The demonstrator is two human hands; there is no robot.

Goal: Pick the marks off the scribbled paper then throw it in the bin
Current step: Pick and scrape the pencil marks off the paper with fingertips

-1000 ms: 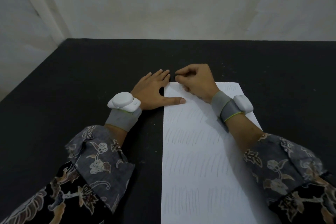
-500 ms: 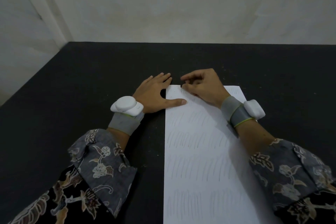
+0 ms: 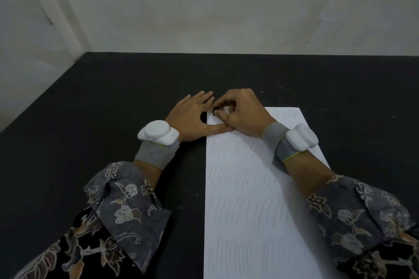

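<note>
eraser at the far left corner, most of the sheet still scribbled

the scribbled paper (image 3: 254, 199) lies flat on the black desk (image 3: 113, 108), long side running away from the person, with rows of pencil strokes down its length. the right hand (image 3: 240, 113) is curled and pinches a small dark eraser (image 3: 215, 110) against the paper's far left corner. the left hand (image 3: 192, 118) lies flat with fingers straight, mostly on the desk beside the edge, its thumb laid over onto the paper to pin it.

the likely risk is that only that thumb anchors the sheet: a hard rub toward the free near end could make the thin paper buckle, crease or tear at the corner, or slide on the desk.

no bin or other container is in view.
</note>
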